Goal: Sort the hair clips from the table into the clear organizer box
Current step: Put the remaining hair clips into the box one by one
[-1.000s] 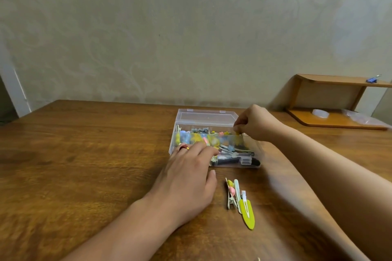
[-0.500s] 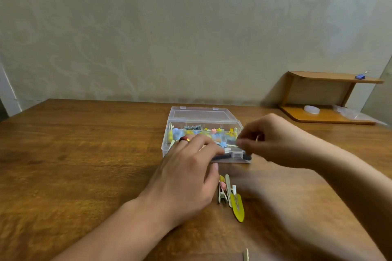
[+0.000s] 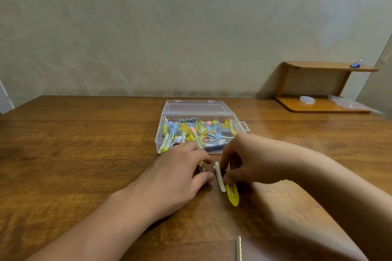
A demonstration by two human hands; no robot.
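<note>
Clear organizer box (image 3: pixel 169 132): lid open, clips inside; no readable writing.
Right hand (image 3: pixel 252 159): pinches cream clip (image 3: pixel 219 177) beside yellow clip (image 3: pixel 233 196).
Left hand (image 3: pixel 180 174): fingers relaxed on wooden table (image 3: pixel 74 154).

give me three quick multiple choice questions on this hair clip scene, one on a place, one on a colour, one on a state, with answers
1. Where does the clear organizer box stand?
A. on the table beyond both hands
B. on the wall shelf
C. on the floor

2. What colour is the flat clip lying by the right hand?
A. red
B. yellow
C. black

3. How is the box's lid?
A. shut and latched
B. taken off and missing
C. open, folded back

Answers:
1 A, it sits on the wooden table past the left hand.
2 B, its bare end is bright yellow.
3 C, the clips inside show uncovered and the lid lies behind.
</note>
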